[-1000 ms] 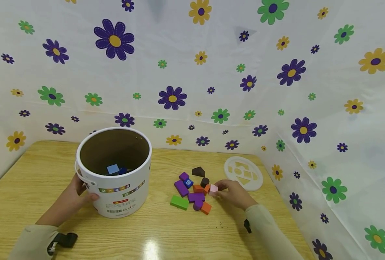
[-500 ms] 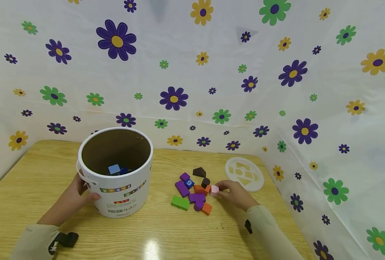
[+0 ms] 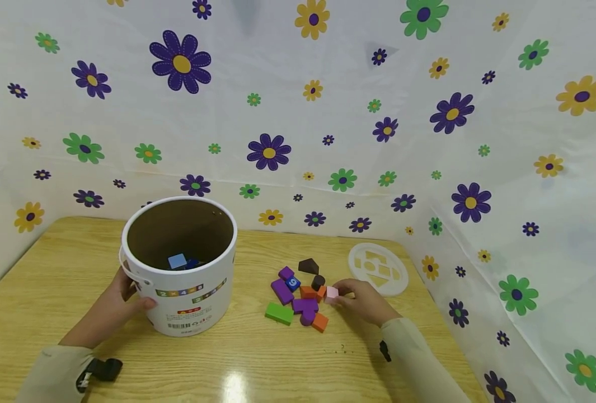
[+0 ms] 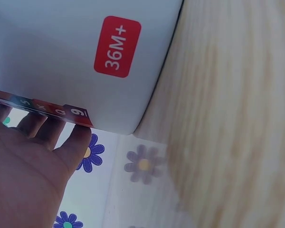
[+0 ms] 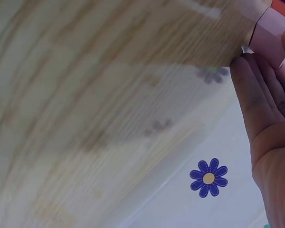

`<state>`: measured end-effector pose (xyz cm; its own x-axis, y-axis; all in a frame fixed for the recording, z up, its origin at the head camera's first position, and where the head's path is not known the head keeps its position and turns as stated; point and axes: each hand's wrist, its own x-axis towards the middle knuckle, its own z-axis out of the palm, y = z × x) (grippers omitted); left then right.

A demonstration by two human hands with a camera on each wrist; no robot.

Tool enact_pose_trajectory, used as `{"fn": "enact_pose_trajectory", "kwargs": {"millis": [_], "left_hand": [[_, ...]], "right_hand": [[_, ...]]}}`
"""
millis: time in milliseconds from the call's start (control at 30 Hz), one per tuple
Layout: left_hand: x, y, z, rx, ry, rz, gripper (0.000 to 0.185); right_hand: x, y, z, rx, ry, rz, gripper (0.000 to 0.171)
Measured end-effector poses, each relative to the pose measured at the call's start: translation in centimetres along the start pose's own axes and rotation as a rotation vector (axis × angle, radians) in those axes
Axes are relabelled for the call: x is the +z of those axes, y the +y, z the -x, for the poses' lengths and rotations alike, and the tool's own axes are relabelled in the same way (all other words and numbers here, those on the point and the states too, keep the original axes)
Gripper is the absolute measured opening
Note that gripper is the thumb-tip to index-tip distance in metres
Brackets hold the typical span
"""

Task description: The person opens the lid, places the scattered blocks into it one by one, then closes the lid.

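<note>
Left hand (image 3: pixel 121 299) rested against the side of the white bucket (image 3: pixel 187 291) at lower left of the head view, thumb and fingers curved round its wall below the rim; the left wrist view showed the fingers (image 4: pixel 61 142) pressed to the bucket's side. Bucket stood upright on the wooden table (image 3: pixel 51 268), a light blue block (image 3: pixel 177 261) visible inside. Right hand (image 3: pixel 363 299), lower centre-right, pinched a pink block (image 3: pixel 332 292) between fingertips, block on the table at the right edge of a heap of coloured blocks (image 3: pixel 298 296). A white round lid (image 3: pixel 378 268) with shape cut-outs lay just behind the right hand.
</note>
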<state>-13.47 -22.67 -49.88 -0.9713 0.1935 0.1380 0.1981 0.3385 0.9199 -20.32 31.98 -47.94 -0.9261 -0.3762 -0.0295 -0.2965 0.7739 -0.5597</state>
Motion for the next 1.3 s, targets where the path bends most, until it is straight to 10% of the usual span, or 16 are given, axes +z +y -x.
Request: {"fn": "enact_pose_trajectory", "kwargs": {"millis": [333, 633, 1300], "left_hand": [[0.3, 0.4, -0.4, 0.004, -0.009, 0.015, 0.095], [0.5, 0.5, -0.5, 0.017, -0.010, 0.016, 0.095], [-0.1, -0.2, -0.1, 0.010, -0.005, 0.005, 0.093]], "right_hand": [[-0.6, 0.4, 0.8, -0.009, 0.028, -0.014, 0.016], [-2.2, -0.7, 0.0, -0.021, 0.343, -0.042, 0.028], [-2.7, -12.7, -5.2, -0.419, 0.571, -0.080, 0.028]]}}
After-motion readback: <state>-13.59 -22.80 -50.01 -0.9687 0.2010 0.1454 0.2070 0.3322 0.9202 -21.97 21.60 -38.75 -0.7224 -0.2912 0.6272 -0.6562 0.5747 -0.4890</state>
